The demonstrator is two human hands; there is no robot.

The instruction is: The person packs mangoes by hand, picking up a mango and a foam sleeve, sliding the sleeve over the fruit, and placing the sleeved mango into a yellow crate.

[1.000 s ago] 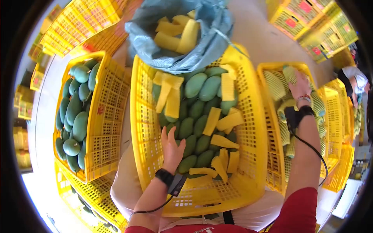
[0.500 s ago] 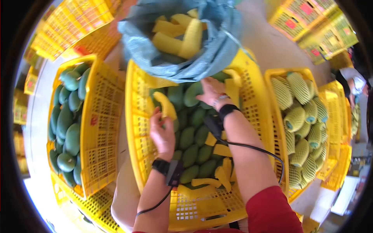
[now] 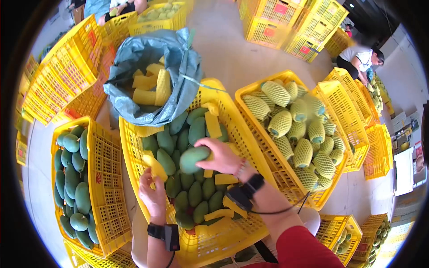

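Over the near part of the middle crate (image 3: 203, 246), landmark for this listing, I logged two bare hands at work.

Item: red sleeve (image 3: 300, 245), at the crate's near right. Item: left hand (image 3: 153, 194), over the crate's left side, fingers curled and raised, a yellow foam sleeve (image 3: 156, 166) at its fingertips; how firmly it was pinched, I could not tell. Item: right hand (image 3: 222, 156), over the crate's middle, thumb and fingers closed round one end of a green fruit (image 3: 194, 159), lifted above the rest. Each wrist bore a black strap with a small box.

Contents of the crate: bare green fruits (image 3: 195, 193), close-packed, with loose yellow foam strips (image 3: 219, 213) lying on top.

Left of the crate: one yellow crate (image 3: 109, 178) of bare green fruits. Right of it: one yellow crate (image 3: 251, 129), set at a slant, filled with fruits in pale netting (image 3: 280, 123).

At the crate's far left end: one blue sack (image 3: 129, 58), open, holding yellow foam pieces (image 3: 163, 87).

Beyond the crate, far right: stacked yellow crates (image 3: 270, 24) and a person in a white shirt (image 3: 363, 56), bent over other crates.
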